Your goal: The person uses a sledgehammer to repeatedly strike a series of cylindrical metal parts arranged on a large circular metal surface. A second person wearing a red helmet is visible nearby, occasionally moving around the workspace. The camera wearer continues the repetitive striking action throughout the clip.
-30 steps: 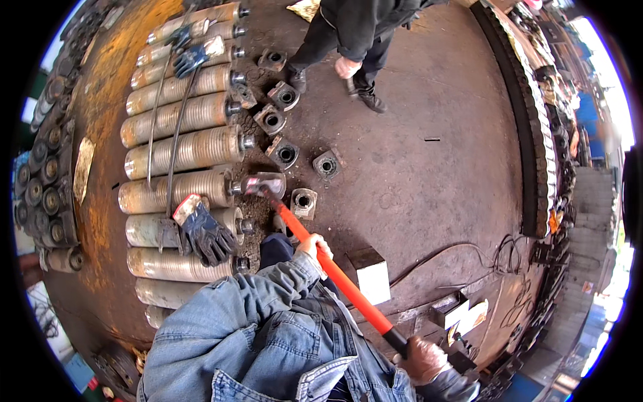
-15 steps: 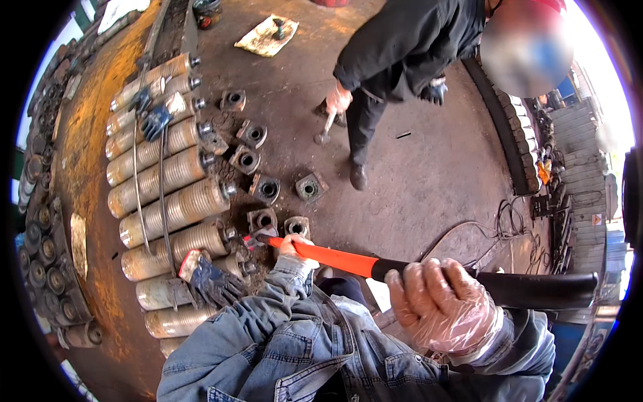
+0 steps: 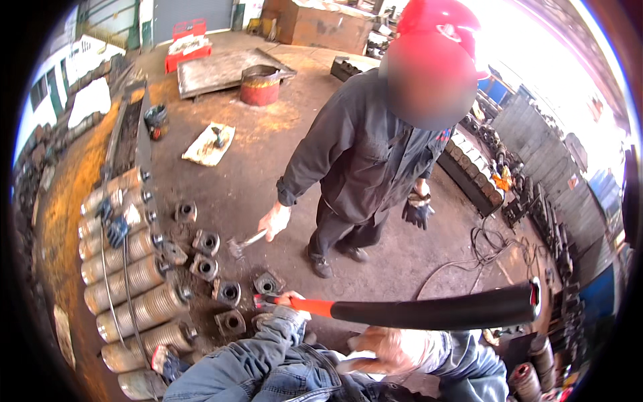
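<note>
My left hand (image 3: 289,299) is closed around the orange part of a long sledgehammer handle (image 3: 429,309), close to its head. Blurred, my right hand (image 3: 395,348) in a clear glove grips the black part from below. The handle lies level across the view, its end at the right. The hammer head is mostly hidden by my denim sleeve (image 3: 268,355). Just beyond my left hand, several square metal blocks with round bores (image 3: 228,291) sit on the floor.
A co-worker in dark overalls and a red hard hat stands close ahead, with a small hammer (image 3: 244,242) in one hand (image 3: 274,220). Ribbed metal cylinders (image 3: 134,268) lie in a row at the left, gloves on them. Cables (image 3: 482,244) trail at the right.
The view has tilted up from the floor. The hammer has risen, and its handle is now level and nearer the camera. The co-worker now fills the middle of the view.
</note>
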`<state>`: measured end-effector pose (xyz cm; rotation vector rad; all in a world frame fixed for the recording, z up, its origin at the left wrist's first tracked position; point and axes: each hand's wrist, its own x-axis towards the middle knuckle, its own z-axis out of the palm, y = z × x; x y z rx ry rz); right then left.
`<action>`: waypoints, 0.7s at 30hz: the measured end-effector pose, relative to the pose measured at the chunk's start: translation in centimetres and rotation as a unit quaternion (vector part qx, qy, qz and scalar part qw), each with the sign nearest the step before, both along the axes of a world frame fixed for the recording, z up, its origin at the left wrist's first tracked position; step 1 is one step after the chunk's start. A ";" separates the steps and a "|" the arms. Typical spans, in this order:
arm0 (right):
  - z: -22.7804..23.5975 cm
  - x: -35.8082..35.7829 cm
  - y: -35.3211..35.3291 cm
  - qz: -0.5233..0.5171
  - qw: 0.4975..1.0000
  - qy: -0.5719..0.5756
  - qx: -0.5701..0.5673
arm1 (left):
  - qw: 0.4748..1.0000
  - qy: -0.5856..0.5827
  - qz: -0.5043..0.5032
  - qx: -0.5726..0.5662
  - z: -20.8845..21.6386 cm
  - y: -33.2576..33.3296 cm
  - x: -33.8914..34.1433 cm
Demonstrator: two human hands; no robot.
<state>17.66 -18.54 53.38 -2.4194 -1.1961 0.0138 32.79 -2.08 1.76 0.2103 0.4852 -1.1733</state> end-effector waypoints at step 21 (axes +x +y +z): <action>-7.7 -4.4 -6.8 -0.482 0.719 0.062 0.497 | 0.906 -0.270 -0.163 0.281 17.2 -11.5 -9.8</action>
